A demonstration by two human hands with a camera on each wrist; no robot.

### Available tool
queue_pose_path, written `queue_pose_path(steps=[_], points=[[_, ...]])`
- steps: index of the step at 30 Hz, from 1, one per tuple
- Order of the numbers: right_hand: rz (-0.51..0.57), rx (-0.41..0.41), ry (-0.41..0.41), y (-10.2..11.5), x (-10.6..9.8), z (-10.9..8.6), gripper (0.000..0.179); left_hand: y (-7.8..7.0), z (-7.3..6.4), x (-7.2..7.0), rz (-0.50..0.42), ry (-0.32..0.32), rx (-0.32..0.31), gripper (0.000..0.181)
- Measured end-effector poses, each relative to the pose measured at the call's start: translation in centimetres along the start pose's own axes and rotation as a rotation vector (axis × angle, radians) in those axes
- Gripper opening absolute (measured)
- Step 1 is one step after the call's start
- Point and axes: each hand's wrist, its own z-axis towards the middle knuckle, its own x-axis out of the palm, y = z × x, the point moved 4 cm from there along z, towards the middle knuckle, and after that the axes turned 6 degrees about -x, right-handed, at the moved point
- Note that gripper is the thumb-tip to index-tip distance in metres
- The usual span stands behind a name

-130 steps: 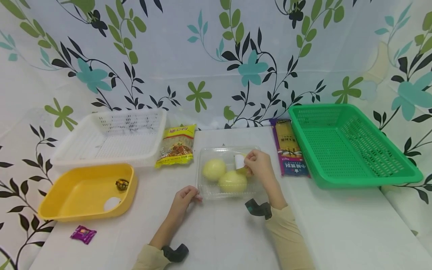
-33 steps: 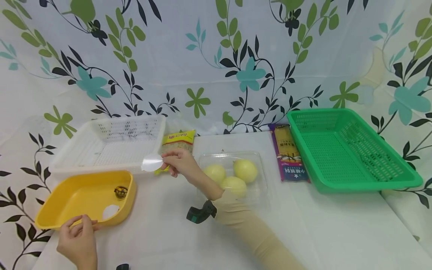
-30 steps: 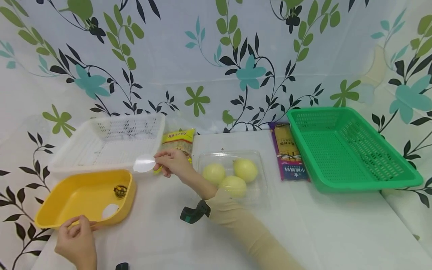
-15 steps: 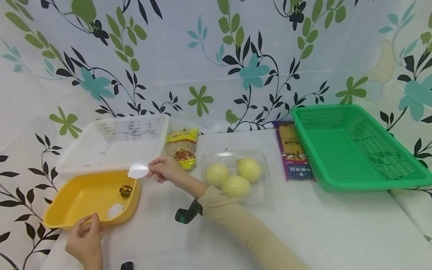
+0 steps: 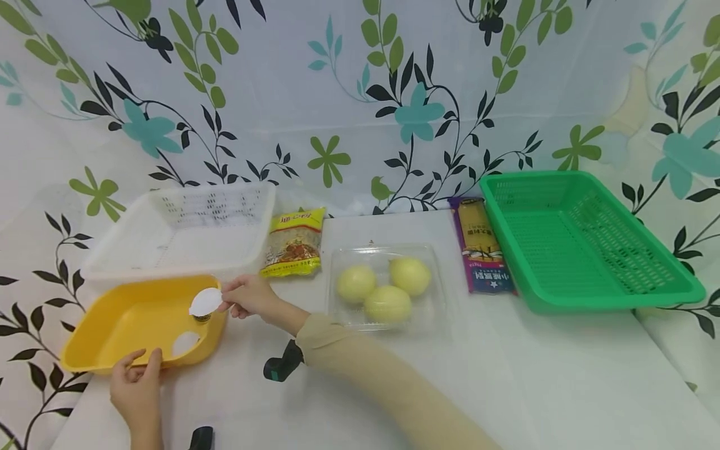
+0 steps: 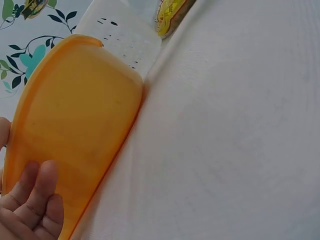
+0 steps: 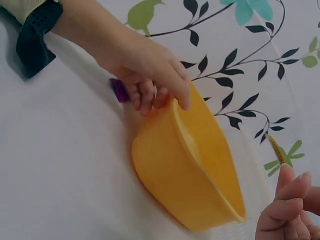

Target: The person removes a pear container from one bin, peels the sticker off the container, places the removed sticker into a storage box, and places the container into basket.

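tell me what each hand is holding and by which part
The right hand pinches a white oval piece by its right edge; the left hand grips the yellow tub by its near rim.

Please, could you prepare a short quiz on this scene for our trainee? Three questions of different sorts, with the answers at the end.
1. Count: how many round items are in the clear box?
2. True or false: the left hand is holding the green basket.
3. Choose: which colour does the piece in the right hand show in the head view?
A) green
B) white
C) purple

Key:
1. Three.
2. False; it holds the edge of the yellow tub.
3. B.
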Motion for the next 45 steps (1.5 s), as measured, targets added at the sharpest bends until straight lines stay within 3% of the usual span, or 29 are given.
queue_pose_path(steps=[4, 6, 10, 13, 18, 22, 30, 36, 45], points=[[0.045, 0.070, -0.013, -1.9, 1.0, -0.9, 0.008, 0.4, -0.1, 0.2, -0.083, 0.040, -0.069, 0.017], [0.044, 0.080, -0.002, -2.7, 1.6, -1.3, 0.008, 0.7, -0.2, 0.2, -0.078, 0.041, -0.096, 0.017], [0.032, 0.023, 0.015, -3.1, 2.6, -1.3, 0.008, 0.6, -0.1, 0.2, -0.074, 0.027, -0.110, 0.018], [0.001, 0.003, 0.020, -3.1, 3.0, -1.0, 0.007, 0.4, 0.2, 0.2, -0.115, 0.018, -0.090, 0.018], [-0.118, 0.043, 0.039, -3.4, 2.8, -0.9, 0.001, 0.5, 0.2, 0.2, -0.197, 0.017, -0.025, 0.018], [-0.125, 0.043, 0.030, -3.4, 2.6, -1.0, 0.004, 0.4, 0.2, 0.2, -0.220, 0.021, 0.005, 0.018], [-0.137, 0.082, -0.001, -3.9, 3.1, -1.1, 0.004, 0.1, 0.2, 0.0, -0.238, 0.008, -0.009, 0.015], [-0.118, 0.063, 0.025, -4.0, 4.2, -0.9, 0.006, 0.3, 0.2, 0.1, -0.265, -0.003, 0.004, 0.014], [-0.098, 0.032, -0.032, -3.7, 5.3, -0.1, 0.008, 0.2, 0.2, 0.2, -0.362, 0.020, 0.000, 0.015]])
